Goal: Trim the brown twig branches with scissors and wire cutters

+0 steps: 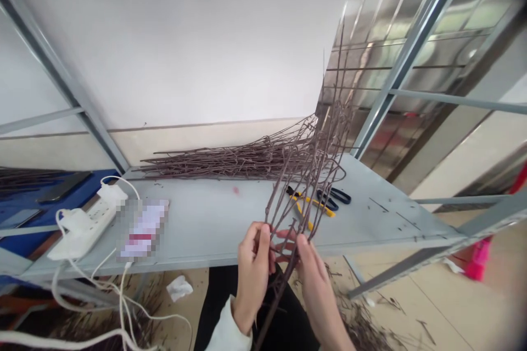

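A bundle of thin, dark brown branching twigs [325, 164] rises from between my hands, fanning out upward to the right. My left hand [254, 263] pinches one of its side branches between thumb and fingers. Around the lower stems, near where they join a thicker stalk [276, 295], my right hand [312, 269] is closed. Behind the twigs, yellow-handled pliers [307, 205] lie on the grey shelf [206, 219]. Scissors with dark blue handles [340, 196] rest beside them, partly covered by the branches.
A large pile of similar twigs [222, 162] lies along the shelf's back. To the left are a phone with a blurred screen [144, 230], a white power strip [88, 227] and trailing cables [123, 296]. Metal posts [411, 55] frame the shelf. Twig scraps [370, 329] litter the floor.
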`<move>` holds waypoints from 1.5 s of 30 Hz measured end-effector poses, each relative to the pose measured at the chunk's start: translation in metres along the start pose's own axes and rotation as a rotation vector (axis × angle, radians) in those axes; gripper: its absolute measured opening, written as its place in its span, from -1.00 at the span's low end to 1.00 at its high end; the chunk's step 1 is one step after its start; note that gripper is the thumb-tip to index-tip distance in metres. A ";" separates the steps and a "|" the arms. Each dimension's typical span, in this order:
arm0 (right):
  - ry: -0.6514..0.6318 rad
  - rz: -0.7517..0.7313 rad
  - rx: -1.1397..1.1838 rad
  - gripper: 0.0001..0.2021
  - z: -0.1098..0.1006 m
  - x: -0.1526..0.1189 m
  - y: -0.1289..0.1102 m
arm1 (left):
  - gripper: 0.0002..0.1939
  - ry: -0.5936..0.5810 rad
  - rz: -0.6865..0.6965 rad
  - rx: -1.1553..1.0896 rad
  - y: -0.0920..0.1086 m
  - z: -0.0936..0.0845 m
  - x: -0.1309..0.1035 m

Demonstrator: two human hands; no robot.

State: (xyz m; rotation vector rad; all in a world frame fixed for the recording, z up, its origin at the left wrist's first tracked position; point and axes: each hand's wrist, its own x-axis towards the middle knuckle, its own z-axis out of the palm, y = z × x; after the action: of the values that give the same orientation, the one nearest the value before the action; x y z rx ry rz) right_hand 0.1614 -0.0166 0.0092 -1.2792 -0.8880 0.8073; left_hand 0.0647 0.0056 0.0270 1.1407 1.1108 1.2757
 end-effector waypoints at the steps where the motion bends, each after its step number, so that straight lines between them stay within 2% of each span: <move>1: -0.014 0.017 0.000 -0.71 0.004 -0.005 -0.002 | -0.61 0.029 0.003 -0.012 -0.003 0.002 -0.003; 3: -0.018 0.033 0.010 -0.70 0.009 -0.010 -0.006 | -0.62 0.078 0.024 -0.027 -0.007 0.003 -0.009; 5: -0.004 -0.014 0.017 -0.68 0.012 -0.012 -0.008 | -0.62 0.110 0.062 -0.017 -0.010 0.004 -0.013; 9: 0.091 -0.078 0.002 -0.64 0.011 -0.015 -0.005 | -0.63 0.165 0.085 0.011 -0.015 0.008 -0.022; 13: 0.165 -0.070 0.006 -0.60 0.010 -0.022 -0.007 | -0.63 0.244 0.081 -0.021 -0.022 0.019 -0.034; 16: 0.163 -0.071 0.025 -0.60 0.009 -0.025 -0.013 | -0.62 0.325 0.060 -0.075 -0.024 0.026 -0.040; 19: 0.096 -0.071 0.013 -0.58 0.007 -0.020 -0.021 | -0.62 0.370 0.082 -0.083 -0.021 0.023 -0.040; 21: 0.017 -0.071 -0.005 -0.57 0.005 -0.013 -0.025 | -0.64 0.314 0.109 -0.063 -0.014 0.017 -0.037; 25: -0.099 -0.092 0.019 -0.58 0.009 0.001 -0.032 | -0.65 0.107 0.114 -0.106 0.001 0.001 -0.027; 28: -0.156 -0.101 0.083 -0.57 0.021 0.008 -0.034 | -0.66 0.098 0.178 -0.142 0.003 -0.008 -0.020; 32: -0.218 -0.072 0.154 -0.57 0.037 0.014 -0.034 | -0.67 0.105 0.282 -0.083 -0.005 -0.023 -0.012; 34: -0.245 -0.055 0.195 -0.58 0.041 0.018 -0.035 | -0.69 -0.027 0.249 -0.029 -0.010 -0.029 -0.010; 36: -0.289 -0.037 0.233 -0.57 0.044 0.023 -0.035 | -0.68 -0.183 0.149 -0.031 -0.017 -0.031 -0.009; 38: -0.337 -0.024 0.257 -0.58 0.044 0.029 -0.034 | -0.64 -0.230 0.062 -0.080 -0.026 -0.029 -0.009; 41: -0.399 -0.099 0.203 -0.63 0.039 0.038 -0.031 | -0.58 -0.086 0.004 -0.160 -0.042 -0.022 -0.009; 43: -0.428 -0.190 0.098 -0.68 0.033 0.040 -0.026 | -0.56 0.048 -0.025 -0.207 -0.050 -0.019 -0.009; 45: -0.445 -0.211 -0.008 -0.65 0.025 0.039 -0.016 | -0.58 0.126 -0.043 -0.240 -0.053 -0.018 -0.009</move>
State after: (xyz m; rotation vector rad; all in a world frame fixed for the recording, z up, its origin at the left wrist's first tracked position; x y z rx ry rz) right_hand 0.1569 0.0268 0.0312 -1.0048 -1.3575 0.9353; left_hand 0.0530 -0.0018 -0.0282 0.8638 1.0351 1.4207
